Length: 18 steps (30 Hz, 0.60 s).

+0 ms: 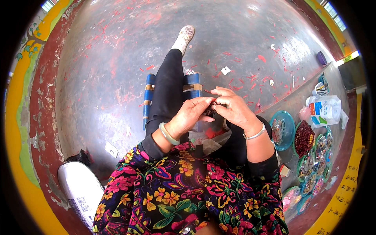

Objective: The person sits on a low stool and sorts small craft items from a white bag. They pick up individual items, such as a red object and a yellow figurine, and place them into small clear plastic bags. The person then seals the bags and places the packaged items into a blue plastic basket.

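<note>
Over my lap, my left hand [187,118] and my right hand [235,108] meet with fingertips nearly touching. Between them is a small cluster of dark, shiny round beads [210,111], partly covered by my fingers. My left thumb and fingers pinch the cluster from one side, while the right thumb and forefinger close on it from the other. Whether a thread runs through the beads is too small to make out. A pale bangle [169,134] circles my left wrist, and a silver one [254,131] my right.
On the right stand a turquoise basin [290,124], a heap of dark red beads [304,139], several trays of small items [306,166] and a white plastic bag [326,111]. A blue-slatted stool [192,79] is under my outstretched leg. A white sack [79,188] lies left; red scraps litter the floor.
</note>
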Each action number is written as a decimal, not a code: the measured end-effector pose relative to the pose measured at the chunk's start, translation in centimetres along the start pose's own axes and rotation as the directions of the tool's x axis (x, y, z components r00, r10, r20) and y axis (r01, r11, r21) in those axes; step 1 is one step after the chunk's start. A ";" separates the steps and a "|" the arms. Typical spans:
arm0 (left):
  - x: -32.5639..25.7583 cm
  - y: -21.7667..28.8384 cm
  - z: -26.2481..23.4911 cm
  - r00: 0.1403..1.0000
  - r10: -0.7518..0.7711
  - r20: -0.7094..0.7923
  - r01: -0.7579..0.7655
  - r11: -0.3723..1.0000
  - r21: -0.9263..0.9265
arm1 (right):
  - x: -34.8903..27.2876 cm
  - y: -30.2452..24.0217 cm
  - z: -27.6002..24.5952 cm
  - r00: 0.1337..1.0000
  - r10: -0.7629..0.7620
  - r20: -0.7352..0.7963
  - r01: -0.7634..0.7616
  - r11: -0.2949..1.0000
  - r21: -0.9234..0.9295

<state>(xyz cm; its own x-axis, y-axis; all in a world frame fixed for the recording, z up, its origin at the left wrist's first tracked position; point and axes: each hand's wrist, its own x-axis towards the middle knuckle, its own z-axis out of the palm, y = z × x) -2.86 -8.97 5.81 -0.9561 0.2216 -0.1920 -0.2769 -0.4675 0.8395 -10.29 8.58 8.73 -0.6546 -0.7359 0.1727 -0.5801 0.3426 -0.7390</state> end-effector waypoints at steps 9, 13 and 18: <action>0.2 -0.7 -0.1 0.998 0.003 -0.063 -0.005 0.999 -0.037 | -0.1 -0.2 -0.1 0.997 0.066 0.028 -0.066 0.998 0.007; 0.3 -0.5 -0.2 0.996 -0.007 -0.085 0.010 0.999 0.039 | -0.1 -0.4 -0.2 0.998 0.061 0.032 -0.060 0.998 -0.026; 0.2 0.0 0.1 0.995 0.003 -0.095 0.006 0.995 0.097 | 0.0 -0.3 0.1 0.997 0.073 -0.008 -0.073 0.997 0.025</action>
<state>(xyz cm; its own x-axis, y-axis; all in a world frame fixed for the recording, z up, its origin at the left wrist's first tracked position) -3.04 -8.88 5.86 -0.9618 0.1376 -0.2367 -0.2720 -0.3811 0.8836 -10.09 8.44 8.92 -0.6992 -0.7041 0.1238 -0.5189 0.3807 -0.7654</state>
